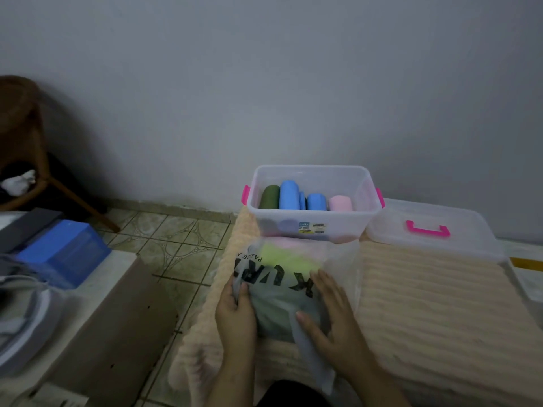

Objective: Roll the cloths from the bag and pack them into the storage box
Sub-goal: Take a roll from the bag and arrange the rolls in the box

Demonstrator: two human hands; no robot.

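— Seen only dimly through the bag (279,277): cloths (282,259), yellow-green, pink and grey, folds unclear. Lettering partly covered by the left hand (235,315).

— Same for the storage box (313,227): lower ends of the rolls (289,195) clouded behind the wall, label too small to read. Cut off at left: chair (26,148). Forearms lost below.

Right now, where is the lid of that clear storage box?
In the head view the lid, with its pink handle, lies flat on the cream blanket just right of the open storage box, near the wall.
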